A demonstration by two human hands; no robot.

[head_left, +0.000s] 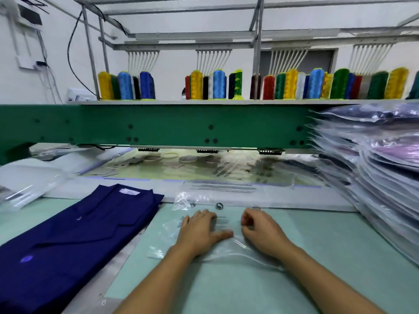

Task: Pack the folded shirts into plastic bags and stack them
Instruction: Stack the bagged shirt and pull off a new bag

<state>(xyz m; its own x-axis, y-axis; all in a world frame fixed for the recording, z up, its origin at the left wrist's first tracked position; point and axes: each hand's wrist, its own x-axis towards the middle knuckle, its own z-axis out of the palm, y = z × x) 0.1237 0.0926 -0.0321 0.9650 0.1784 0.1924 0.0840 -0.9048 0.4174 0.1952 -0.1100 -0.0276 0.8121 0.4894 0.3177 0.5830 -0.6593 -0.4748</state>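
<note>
A clear plastic bag lies flat on the pale green table in front of me. My left hand rests flat on the bag with fingers straight and thumb stretched right. My right hand sits just right of it with fingers curled at the bag's film; whether it pinches the plastic is hard to tell. A folded dark blue shirt with a white neck label lies on the table to the left, apart from both hands. A tall stack of bagged shirts rises at the right edge.
A green embroidery machine beam spans the table behind the bag, with thread cones on a shelf above. More empty plastic bags lie at the far left. Hoops and scraps sit under the beam.
</note>
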